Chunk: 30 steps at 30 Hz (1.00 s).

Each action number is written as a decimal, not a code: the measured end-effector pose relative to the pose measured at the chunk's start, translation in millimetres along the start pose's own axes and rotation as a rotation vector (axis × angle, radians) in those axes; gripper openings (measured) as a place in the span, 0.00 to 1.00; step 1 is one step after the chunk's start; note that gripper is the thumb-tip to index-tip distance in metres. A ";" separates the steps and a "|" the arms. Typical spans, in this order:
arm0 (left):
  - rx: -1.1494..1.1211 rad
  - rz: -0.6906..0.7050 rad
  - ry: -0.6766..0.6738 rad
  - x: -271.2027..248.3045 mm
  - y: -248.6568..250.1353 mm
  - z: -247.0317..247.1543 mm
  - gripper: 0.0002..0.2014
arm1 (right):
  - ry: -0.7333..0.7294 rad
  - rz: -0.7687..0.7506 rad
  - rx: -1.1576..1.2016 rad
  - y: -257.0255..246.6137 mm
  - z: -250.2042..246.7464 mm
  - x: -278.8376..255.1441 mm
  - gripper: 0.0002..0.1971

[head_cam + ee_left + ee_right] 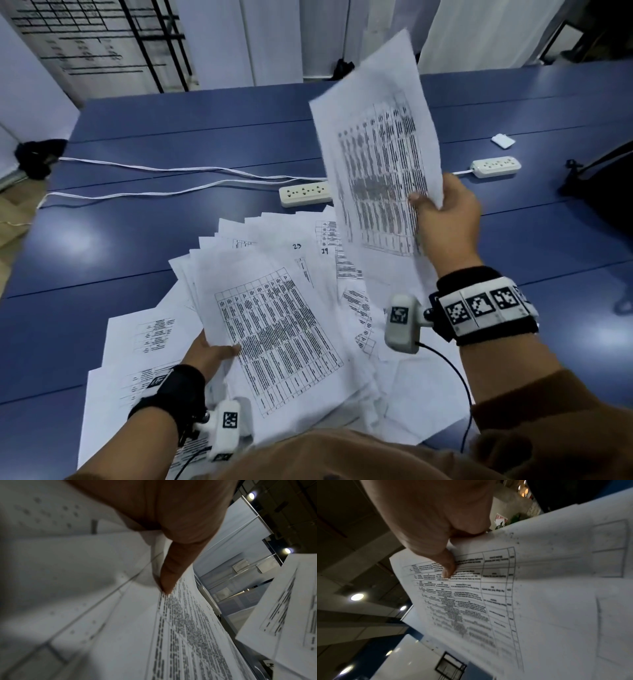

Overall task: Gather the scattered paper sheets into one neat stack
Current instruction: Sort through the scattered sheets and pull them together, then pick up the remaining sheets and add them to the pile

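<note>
Printed sheets fanned on the blue table, two bundles in hand

The fanned sheets [274, 260] lie near a power strip [305, 194]; left hand [209, 353] pinches their top bundle [274, 335], right hand [445, 219] clamps a raised sheet [380, 144] above them.

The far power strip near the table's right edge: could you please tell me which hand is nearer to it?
Right. The right hand holds a sheet just in front of the far power strip; the left hand is far across the paper pile.
</note>
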<state>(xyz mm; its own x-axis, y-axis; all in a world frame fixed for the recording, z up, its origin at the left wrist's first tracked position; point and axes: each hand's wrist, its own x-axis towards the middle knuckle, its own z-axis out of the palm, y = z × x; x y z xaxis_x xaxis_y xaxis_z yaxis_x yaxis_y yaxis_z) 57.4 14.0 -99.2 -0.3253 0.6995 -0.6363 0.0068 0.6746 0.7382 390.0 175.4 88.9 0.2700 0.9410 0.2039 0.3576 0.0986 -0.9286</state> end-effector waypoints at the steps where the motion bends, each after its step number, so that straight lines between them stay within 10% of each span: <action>1: -0.001 -0.009 -0.004 -0.7 1.2 0.0 0.30 | -0.008 0.009 0.065 -6.8 4.6 0.3 0.11; 10: -0.049 -0.025 -0.016 -11.8 9.3 -0.9 0.29 | -0.153 0.037 0.184 -28.2 30.4 -17.2 0.16; 20: -0.270 -0.182 -0.055 -21.6 28.8 1.8 0.52 | -0.550 0.295 -0.337 62.3 83.0 -73.7 0.19; 25: -0.062 0.058 -0.077 -28.1 26.8 15.5 0.22 | -0.866 0.344 -0.488 104.0 99.8 -107.5 0.27; 30: -0.028 0.091 -0.017 -25.3 28.0 15.0 0.30 | -0.655 0.433 -0.369 127.6 82.8 -98.3 0.29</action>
<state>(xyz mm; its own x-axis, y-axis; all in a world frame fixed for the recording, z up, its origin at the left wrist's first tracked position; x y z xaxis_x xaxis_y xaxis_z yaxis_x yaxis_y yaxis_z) 80.0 18.7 -65.7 -0.3080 0.7620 -0.5696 0.0093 0.6011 0.7991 335.1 122.3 -75.3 -0.0794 0.8794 -0.4695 0.6402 -0.3160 -0.7002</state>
